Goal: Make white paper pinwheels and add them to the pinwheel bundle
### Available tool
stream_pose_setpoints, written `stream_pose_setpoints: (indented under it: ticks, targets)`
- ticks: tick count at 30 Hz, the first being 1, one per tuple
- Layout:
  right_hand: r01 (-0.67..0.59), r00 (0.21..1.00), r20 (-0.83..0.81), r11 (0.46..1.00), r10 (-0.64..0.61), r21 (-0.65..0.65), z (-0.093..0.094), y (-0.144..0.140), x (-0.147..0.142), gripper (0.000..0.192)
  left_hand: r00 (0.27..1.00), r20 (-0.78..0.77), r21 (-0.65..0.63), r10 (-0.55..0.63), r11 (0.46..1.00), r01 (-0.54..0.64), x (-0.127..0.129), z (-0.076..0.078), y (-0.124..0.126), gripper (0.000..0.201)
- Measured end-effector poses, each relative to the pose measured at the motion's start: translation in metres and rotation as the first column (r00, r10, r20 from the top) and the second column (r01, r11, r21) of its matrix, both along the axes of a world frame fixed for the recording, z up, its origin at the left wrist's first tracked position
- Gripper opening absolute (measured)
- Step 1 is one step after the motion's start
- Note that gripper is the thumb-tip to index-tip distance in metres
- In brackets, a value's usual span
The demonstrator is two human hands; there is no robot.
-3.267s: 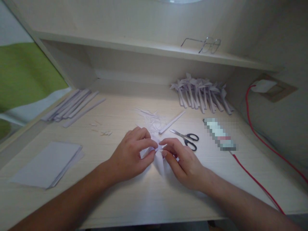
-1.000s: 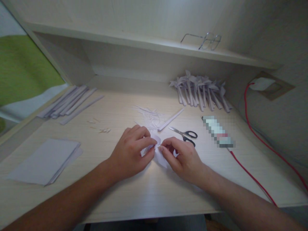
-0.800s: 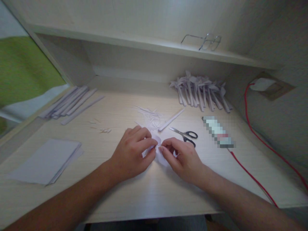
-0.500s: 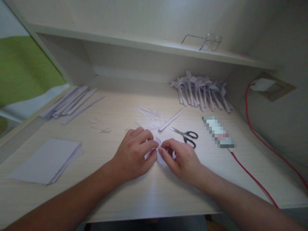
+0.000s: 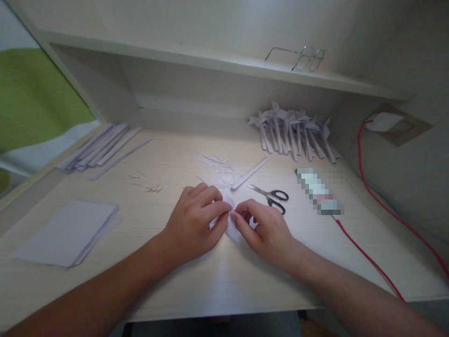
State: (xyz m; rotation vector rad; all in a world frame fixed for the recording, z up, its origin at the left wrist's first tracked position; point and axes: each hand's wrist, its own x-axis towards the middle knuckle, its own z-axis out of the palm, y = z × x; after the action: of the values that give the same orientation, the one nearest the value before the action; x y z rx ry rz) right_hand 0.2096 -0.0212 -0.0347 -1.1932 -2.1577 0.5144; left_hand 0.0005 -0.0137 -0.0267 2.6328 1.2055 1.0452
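The right hand [image 5: 268,231] has edged closer to the left hand [image 5: 194,224], both pinching the small folded white paper piece [image 5: 231,225] mid-desk, where a hard tug could tear its crease

small white paper piece [image 5: 232,224] down on the table [image 5: 217,281], front and centre. it's pinched between two hands: left hand [image 5: 191,224] on its left side, fingers curled over the top edge, right hand [image 5: 268,229] on its right side, thumb and forefinger closed on it. the fingertips of both meet right above the paper. only a pale, rounded bit shows between them, with a flap spreading toward the near edge; the rest is hidden under the fingers. exact fold shape can't be made out.
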Motion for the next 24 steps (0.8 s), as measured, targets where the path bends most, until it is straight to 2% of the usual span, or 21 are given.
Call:
stream_pose_setpoints:
  ticks: [7, 10, 12, 14, 16, 18, 21, 24]
  targets:
    - [0.006, 0.999, -0.033, 1.000, -0.005, 0.009, 0.001, 0.001, -0.001, 0.013, 0.999, 0.038, 0.021, 0.013, 1.000, -0.014, 0.003, 0.000, -0.002, 0.013]
    - [0.028, 0.996, -0.089, 0.998, -0.023, 0.049, 0.003, 0.004, 0.002, 0.010, 0.991, 0.135, 0.026, 0.025, 0.999, -0.029, 0.001, 0.006, -0.004, 0.030]
    - [0.064, 0.990, -0.131, 0.994, -0.052, 0.091, 0.005, 0.005, 0.003, 0.009, 0.973, 0.230, -0.033, 0.023, 0.999, -0.016, -0.002, 0.008, -0.004, 0.050]
    - [0.097, 0.983, -0.166, 0.987, -0.076, 0.127, 0.006, 0.005, 0.004, 0.008, 0.931, 0.364, -0.187, 0.029, 0.981, 0.042, -0.004, 0.006, -0.002, 0.061]
    - [0.122, 0.978, -0.189, 0.980, -0.091, 0.160, 0.008, 0.004, 0.004, 0.008, 0.868, 0.492, -0.375, 0.069, 0.916, 0.140, -0.005, -0.002, 0.003, 0.058]
    - [0.133, 0.976, -0.196, 0.972, -0.095, 0.196, 0.010, 0.002, 0.004, 0.007, 0.836, 0.540, -0.505, 0.100, 0.833, 0.226, -0.003, -0.009, 0.008, 0.053]
    - [0.135, 0.982, -0.164, 0.961, -0.096, 0.243, 0.012, 0.002, 0.005, 0.009, 0.856, 0.517, -0.598, 0.034, 0.730, 0.332, 0.004, -0.014, 0.011, 0.050]
    - [0.127, 0.988, -0.117, 0.957, -0.099, 0.260, 0.011, 0.004, 0.006, 0.013, 0.829, 0.557, -0.646, -0.047, 0.603, 0.468, 0.011, -0.009, 0.010, 0.043]
